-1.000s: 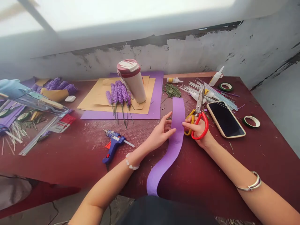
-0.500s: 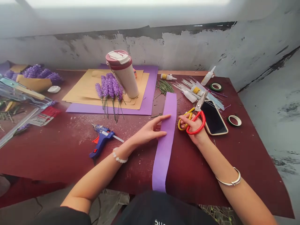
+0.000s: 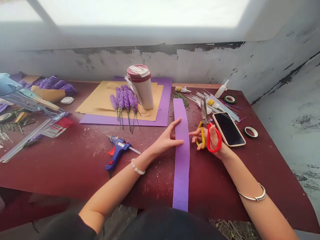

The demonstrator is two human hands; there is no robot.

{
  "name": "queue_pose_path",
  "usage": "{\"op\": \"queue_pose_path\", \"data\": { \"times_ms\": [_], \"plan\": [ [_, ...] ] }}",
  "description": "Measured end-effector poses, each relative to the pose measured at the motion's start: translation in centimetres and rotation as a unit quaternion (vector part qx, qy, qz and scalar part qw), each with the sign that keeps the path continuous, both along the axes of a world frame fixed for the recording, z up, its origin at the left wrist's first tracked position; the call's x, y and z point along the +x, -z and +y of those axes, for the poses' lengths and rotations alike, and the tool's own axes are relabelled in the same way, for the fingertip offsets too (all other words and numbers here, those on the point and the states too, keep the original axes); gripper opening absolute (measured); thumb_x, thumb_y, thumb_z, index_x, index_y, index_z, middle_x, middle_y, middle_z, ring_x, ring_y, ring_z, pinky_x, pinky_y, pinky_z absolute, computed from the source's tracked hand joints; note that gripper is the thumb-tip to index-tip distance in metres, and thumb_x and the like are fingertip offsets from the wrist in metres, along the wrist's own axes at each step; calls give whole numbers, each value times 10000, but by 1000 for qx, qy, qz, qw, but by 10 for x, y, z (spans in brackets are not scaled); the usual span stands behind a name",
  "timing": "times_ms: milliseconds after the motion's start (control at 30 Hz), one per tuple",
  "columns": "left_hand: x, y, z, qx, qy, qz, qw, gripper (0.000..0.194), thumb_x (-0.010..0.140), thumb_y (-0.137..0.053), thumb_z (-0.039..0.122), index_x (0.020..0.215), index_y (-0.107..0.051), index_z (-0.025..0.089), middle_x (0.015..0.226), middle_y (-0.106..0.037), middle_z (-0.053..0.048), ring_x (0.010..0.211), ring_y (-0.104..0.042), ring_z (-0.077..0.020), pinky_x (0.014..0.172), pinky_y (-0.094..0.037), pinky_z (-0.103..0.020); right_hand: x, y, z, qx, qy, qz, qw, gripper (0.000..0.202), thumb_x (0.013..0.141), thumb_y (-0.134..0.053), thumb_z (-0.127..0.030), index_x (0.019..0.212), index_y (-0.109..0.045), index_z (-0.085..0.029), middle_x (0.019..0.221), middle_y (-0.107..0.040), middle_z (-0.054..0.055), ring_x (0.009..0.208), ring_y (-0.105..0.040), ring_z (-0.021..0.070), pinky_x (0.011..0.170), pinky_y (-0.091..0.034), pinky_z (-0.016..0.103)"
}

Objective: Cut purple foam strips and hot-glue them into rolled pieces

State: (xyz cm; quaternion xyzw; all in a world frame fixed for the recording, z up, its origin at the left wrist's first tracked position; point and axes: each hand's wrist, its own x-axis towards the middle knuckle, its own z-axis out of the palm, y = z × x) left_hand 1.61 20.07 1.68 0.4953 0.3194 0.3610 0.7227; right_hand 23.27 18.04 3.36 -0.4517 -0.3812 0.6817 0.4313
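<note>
A long purple paper strip (image 3: 181,166) runs from near my body toward the back of the table. My left hand (image 3: 168,136) holds its left edge, thumb on top and the other fingertips at or under the paper. In my right hand (image 3: 212,141) are scissors (image 3: 214,138) with one red and one yellow handle loop. My fingers pass through the loops, and the blades point away from me, slightly parted. The right fingertips reach the strip's right edge; whether they touch it I cannot tell. A blue hot glue gun (image 3: 117,151) lies left of my left hand.
Lavender-like purple flowers (image 3: 125,96) and a lidded cup (image 3: 145,88) rest on brown paper sheets (image 3: 92,96). Right of my hand lie a phone (image 3: 228,128), tape rolls (image 3: 250,132), white sticks and glue bottles (image 3: 221,89). A clear plastic holder (image 3: 27,95) stands far left.
The view has tilted up and shifted left. The strip now lies straighter. The scissors have turned in my right hand, their blades swinging to the left, and my right fingers have extended toward the strip.
</note>
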Motion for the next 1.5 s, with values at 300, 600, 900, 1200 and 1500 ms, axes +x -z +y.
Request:
{"op": "queue_pose_path", "data": {
  "times_ms": [300, 600, 900, 1200, 1500],
  "plan": [
    [-4, 4, 12, 40, -17, -2, 999, 1100, 686, -888, 326, 1610, -292, 279, 1656, -359, -123, 1374, -534, -350, 1109, -495, -464, 4, -3, -6, -1, -31, -22, 999, 781, 495, -684, -944, 779, -679, -216, 1037, -789, 156, 854, -730, 276, 579, -618, 366],
    [-5, 7, 5, 115, 22, 55, 992, 1012, 806, -805, 369, 1634, -227, 315, 1713, -236, -120, 1212, -624, -296, 973, -554, -410, -11, 12, -13, 53, 7, -41, 998, 699, 590, -683, -906, 800, -630, -242, 783, -702, 49, 619, -582, 172, 448, -543, 280],
    [-1, 8, -10, 236, 73, 165, 955, 886, 827, -722, 219, 1610, -318, 312, 1665, -350, -117, 1034, -638, -238, 861, -558, -366, -14, 10, -7, 115, 51, -96, 987, 540, 571, -894, -528, 673, -437, -259, 659, -526, -43, 599, -492, 154, 568, -474, 303],
    [0, -7, -18, 206, 76, 159, 963, 658, 898, -697, 324, 1519, -481, 324, 1574, -501, -74, 1391, -504, -314, 966, -551, -376, -11, 6, -13, 136, 42, -175, 974, 522, 592, -897, -469, 640, -420, -263, 618, -454, -58, 594, -423, 156, 581, -406, 310],
    [0, -6, -14, 128, 50, 51, 989, 888, 830, -791, 324, 1599, -351, 273, 1703, -295, -71, 1571, -278, -310, 1275, -305, -438, -10, 6, -20, 119, 17, -166, 979, 686, 675, -598, -916, 816, -595, -245, 793, -609, 29, 633, -524, 176, 531, -478, 306]
  ]
}}
